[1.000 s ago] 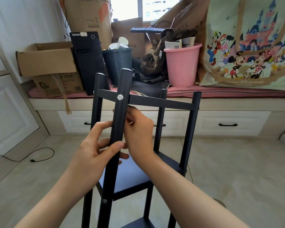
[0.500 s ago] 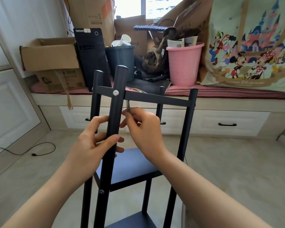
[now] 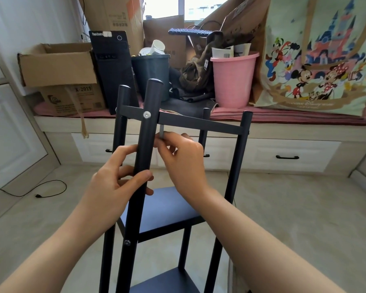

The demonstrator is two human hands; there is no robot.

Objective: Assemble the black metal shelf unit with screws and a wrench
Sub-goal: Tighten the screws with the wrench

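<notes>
The black metal shelf unit stands upright in front of me with two dark shelf boards lower down. My left hand grips the near front post below the top crossbar. A silver screw head shows where that post meets the crossbar. My right hand is just behind the post and pinches a small grey wrench whose tip reaches up to the underside of the crossbar. A darker screw sits lower on the same post.
Behind the shelf runs a window bench with drawers, loaded with cardboard boxes, a black computer tower, a dark bin, a pink bucket and a cartoon-print bag. A black cable lies on the floor at left.
My right hand has drawn back from behind the post to its right side, and the grey wrench now shows in its fingers. The view has shifted slightly.
</notes>
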